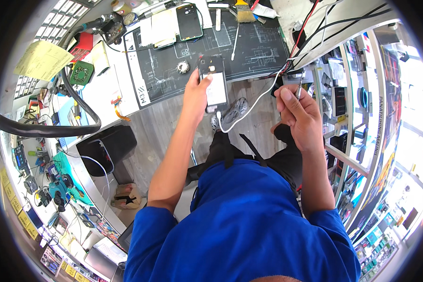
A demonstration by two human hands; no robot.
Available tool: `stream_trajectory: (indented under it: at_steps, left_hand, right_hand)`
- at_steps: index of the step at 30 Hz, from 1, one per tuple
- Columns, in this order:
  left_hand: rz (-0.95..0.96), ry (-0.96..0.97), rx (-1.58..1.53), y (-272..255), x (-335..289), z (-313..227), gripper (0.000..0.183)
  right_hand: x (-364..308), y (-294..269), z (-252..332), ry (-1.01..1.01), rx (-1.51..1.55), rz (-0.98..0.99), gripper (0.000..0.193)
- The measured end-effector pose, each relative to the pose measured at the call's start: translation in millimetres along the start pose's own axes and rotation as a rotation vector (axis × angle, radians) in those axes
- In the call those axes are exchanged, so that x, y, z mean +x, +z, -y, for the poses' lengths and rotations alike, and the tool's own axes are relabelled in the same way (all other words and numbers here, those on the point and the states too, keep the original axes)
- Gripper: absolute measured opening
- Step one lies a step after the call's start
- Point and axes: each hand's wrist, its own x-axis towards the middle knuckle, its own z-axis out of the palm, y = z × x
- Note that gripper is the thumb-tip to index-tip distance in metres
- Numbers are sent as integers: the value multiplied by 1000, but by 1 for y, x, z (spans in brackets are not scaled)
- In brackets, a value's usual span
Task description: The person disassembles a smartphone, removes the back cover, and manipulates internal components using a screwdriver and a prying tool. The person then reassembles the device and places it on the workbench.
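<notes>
My left hand grips an opened phone by its left side, thumb across its inner face. Inside the phone a pale battery-like block and dark upper parts with small lenses show. A white charging cable is plugged into its lower end and loops away to the right. Well off to the right, my right hand pinches a slim metal tool, its thin end pointing up and away; its exact kind is hard to make out. The tool and the phone are apart.
A dark work mat covers the bench, with a small round metal part, a cotton swab, another phone and a brush. A thick black hose curves at left. A glass display case stands at right.
</notes>
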Motion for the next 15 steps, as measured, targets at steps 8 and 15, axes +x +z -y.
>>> stream_trajectory:
  at_steps: [8,15]
  left_hand:
    - [-12,34,-14,12,49,0,29]
    - [48,-44,-226,41,-22,-42,29]
  right_hand:
    - [-5,4,-18,23,-44,1,24]
    - [10,18,-10,82,-28,-64,25]
